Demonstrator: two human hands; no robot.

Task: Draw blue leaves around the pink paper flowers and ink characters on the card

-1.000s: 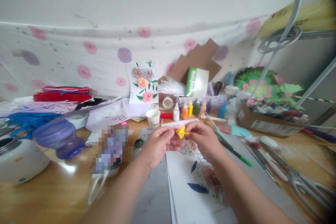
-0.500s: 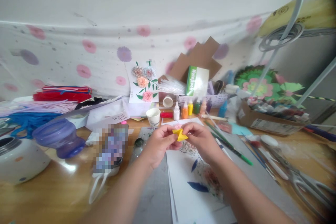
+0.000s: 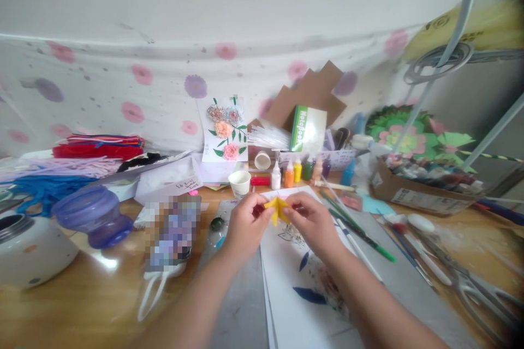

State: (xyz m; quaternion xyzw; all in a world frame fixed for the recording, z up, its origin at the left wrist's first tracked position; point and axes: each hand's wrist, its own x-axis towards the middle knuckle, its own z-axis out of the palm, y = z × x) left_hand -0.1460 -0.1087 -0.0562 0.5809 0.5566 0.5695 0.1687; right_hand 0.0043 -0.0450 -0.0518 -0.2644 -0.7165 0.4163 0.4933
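Observation:
Between my two hands is a small piece of folded yellow paper [image 3: 277, 210], creased down its middle. My left hand [image 3: 246, 223] pinches its left edge between thumb and fingers. On the other side my right hand [image 3: 310, 220] pinches the right edge in the same way. Both hands are above a white sheet [image 3: 282, 283] that bears flower artwork with dark blue leaves. A grey mat [image 3: 241, 294] lies under that sheet. The curled fingers behind the paper are partly hidden.
Several small paint bottles [image 3: 290, 173] and a paper cup [image 3: 239, 182] stand beyond my hands. On the right are green pens [image 3: 360, 232], scissors [image 3: 470, 283] and a cardboard box [image 3: 426, 191]. A phone [image 3: 176, 234], a purple container [image 3: 93, 215] and a white pot [image 3: 35, 251] are on the left.
The yellow paper has turned from a flat, slanted shape to an upright one with a visible centre fold. My fingers have shifted to its two sides.

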